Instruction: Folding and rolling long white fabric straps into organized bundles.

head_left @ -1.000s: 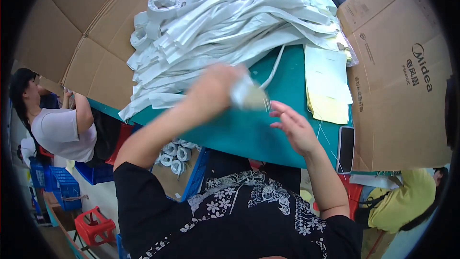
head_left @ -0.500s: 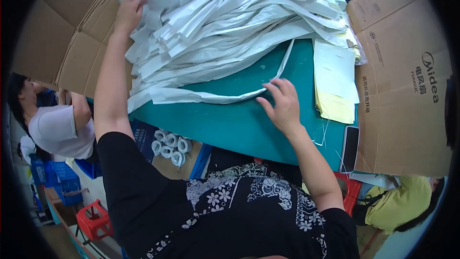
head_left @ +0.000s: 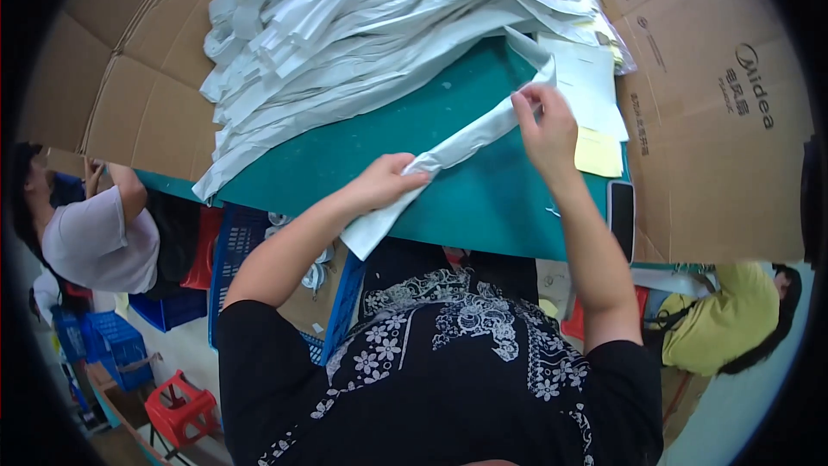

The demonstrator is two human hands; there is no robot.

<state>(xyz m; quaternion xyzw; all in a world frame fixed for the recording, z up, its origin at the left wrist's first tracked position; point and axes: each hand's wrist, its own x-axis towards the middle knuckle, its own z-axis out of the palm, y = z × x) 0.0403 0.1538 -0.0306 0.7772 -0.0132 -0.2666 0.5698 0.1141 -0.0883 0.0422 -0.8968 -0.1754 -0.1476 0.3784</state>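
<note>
Left hand [head_left: 388, 183] and right hand [head_left: 545, 125], fingers pinched shut, stretch long flat glossy white plastic strip [head_left: 466, 145] over matte green worktop [head_left: 483, 198].

We see a large brown cardboard box [head_left: 724, 112] standing at the right of the green table [head_left: 483, 198], its flap open and its side printed in black. A second spread of brown cardboard [head_left: 112, 60] rises at the upper left, behind the heap of white strips. We note white paper sheets [head_left: 591, 78] near the table's right edge, with a yellow slip [head_left: 597, 154] just below them. A dark phone screen [head_left: 621, 209] lies flat at the table's right edge, unlit.
</note>
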